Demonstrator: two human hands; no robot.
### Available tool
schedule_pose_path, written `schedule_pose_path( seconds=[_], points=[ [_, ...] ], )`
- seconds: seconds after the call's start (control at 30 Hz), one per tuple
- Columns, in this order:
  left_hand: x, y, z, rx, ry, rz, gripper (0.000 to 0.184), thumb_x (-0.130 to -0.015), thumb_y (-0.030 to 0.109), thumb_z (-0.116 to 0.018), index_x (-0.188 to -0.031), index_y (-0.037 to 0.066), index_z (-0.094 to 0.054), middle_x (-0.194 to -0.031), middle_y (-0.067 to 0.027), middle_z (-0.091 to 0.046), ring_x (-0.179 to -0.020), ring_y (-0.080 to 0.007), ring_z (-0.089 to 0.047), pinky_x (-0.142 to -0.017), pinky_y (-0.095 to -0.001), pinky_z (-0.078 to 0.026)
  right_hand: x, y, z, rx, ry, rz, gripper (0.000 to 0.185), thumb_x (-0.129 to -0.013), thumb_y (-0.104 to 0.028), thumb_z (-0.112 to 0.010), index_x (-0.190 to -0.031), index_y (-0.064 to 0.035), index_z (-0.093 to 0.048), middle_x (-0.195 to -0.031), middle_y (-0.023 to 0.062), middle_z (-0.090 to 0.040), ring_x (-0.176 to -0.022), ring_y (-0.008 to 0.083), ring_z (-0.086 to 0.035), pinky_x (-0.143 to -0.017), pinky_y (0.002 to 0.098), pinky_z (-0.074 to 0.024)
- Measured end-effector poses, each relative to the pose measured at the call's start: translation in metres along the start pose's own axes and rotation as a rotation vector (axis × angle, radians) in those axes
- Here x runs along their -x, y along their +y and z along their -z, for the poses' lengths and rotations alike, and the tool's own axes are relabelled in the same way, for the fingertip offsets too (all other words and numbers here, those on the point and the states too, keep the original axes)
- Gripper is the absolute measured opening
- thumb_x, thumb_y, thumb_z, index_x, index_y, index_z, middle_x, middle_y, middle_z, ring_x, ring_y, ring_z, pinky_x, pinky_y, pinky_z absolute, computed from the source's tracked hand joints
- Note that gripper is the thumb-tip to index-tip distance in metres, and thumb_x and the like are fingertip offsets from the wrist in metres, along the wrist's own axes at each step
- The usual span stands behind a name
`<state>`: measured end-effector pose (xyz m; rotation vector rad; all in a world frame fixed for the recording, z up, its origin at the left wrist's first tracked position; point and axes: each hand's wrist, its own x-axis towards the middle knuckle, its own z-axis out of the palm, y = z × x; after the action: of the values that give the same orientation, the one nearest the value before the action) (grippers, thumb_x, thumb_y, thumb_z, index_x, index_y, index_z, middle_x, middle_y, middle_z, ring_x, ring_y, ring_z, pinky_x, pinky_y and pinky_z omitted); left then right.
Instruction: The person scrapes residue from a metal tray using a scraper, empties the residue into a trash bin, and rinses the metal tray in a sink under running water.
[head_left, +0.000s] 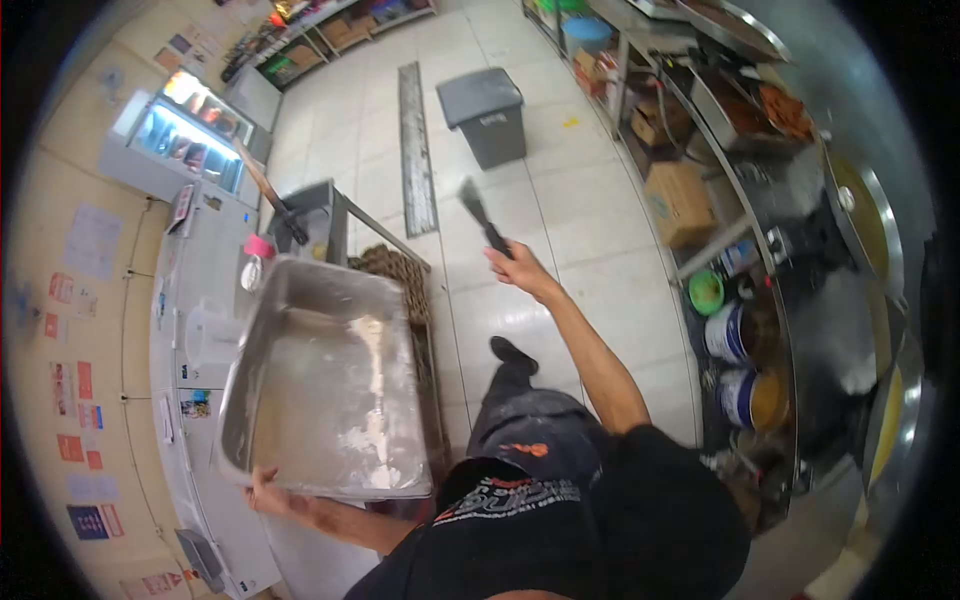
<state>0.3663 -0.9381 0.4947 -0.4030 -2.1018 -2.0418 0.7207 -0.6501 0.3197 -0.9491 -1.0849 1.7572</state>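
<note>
My right hand (pixel 518 268) is closed around the black handle of a scraper (pixel 481 217), held out over the floor. Its greyish blade points up and away from me, and its edge is a little blurred. A large, deep metal pan (pixel 330 268) is at my left, with whitish residue smeared over its bottom and along one side. Fingers of my left hand (pixel 268 492) grip the pan's near left corner, and the forearm runs along its near side. What supports the pan from below is mostly hidden.
A grey lidded bin (pixel 490 120) stands on the tiled floor, beside a metal drain grate (pixel 415 150). White fridges (pixel 205 290) line the left wall. On the right are shelves with a cardboard box (pixel 680 205), tubs (pixel 728 333) and large round pans (pixel 868 210).
</note>
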Motion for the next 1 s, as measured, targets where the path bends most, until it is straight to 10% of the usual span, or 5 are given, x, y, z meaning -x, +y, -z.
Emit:
schedule_pose_path(
  seconds=[0.33,0.57,0.73,0.8,1.0],
  points=[
    [0.133,0.002,-0.396,0.278,-0.264,0.104,0.032,-0.051,-0.010,-0.046,-0.081,-0.004,-0.056,-0.080,-0.0033,-0.051,-0.066,-0.0132,-0.048,-0.045,-0.0228,-0.037,0.070,0.207,0.378,1.106,0.659,-0.300,0.039,-0.084,-0.034,-0.047,-0.061,-0.0036,-0.056,-0.046,0.0080,-0.049,-0.045,0.0201,-0.050,-0.044,0.0363,-0.0397],
    [0.211,-0.032,-0.606,0.192,-0.536,0.124,0.037,-0.052,-0.013,-0.043,-0.085,-0.005,-0.056,-0.088,-0.0034,-0.052,-0.067,-0.0122,-0.048,-0.045,-0.0212,-0.035,0.209,0.174,0.337,0.864,0.834,-0.910,0.028,-0.080,-0.024,-0.052,-0.071,0.0022,-0.056,-0.061,0.0166,-0.055,-0.055,0.0282,-0.055,-0.050,0.0415,-0.0421],
    [0.235,0.021,-0.681,0.185,-0.628,0.268,0.039,-0.052,-0.012,-0.041,-0.088,-0.004,-0.054,-0.078,-0.0027,-0.052,-0.064,-0.0135,-0.046,-0.051,-0.0212,-0.036,0.129,0.140,0.309,0.528,1.115,-0.789,0.022,-0.078,-0.016,-0.057,-0.074,0.0055,-0.054,-0.065,0.0184,-0.054,-0.057,0.0290,-0.055,-0.049,0.0422,-0.0406],
    [0.258,0.020,-0.735,0.234,-0.622,0.334,0.038,-0.053,-0.013,-0.039,-0.087,-0.004,-0.053,-0.076,-0.0027,-0.052,-0.062,-0.0140,-0.046,-0.051,-0.0224,-0.037,0.060,0.148,0.366,1.041,0.951,-0.574,0.028,-0.078,-0.020,-0.057,-0.078,0.0070,-0.053,-0.068,0.0233,-0.052,-0.064,0.0373,-0.053,-0.055,0.0452,-0.0405],
    [0.290,0.022,-0.840,0.194,-0.526,0.317,0.037,-0.053,-0.013,-0.041,-0.087,-0.004,-0.052,-0.080,-0.0047,-0.051,-0.064,-0.0145,-0.046,-0.053,-0.0242,-0.037,-0.183,0.043,0.544,0.769,0.857,-0.607,0.039,-0.082,-0.032,-0.052,-0.088,0.0072,-0.051,-0.083,0.0259,-0.057,-0.081,0.0398,-0.057,-0.068,0.0455,-0.0434]
  ],
)
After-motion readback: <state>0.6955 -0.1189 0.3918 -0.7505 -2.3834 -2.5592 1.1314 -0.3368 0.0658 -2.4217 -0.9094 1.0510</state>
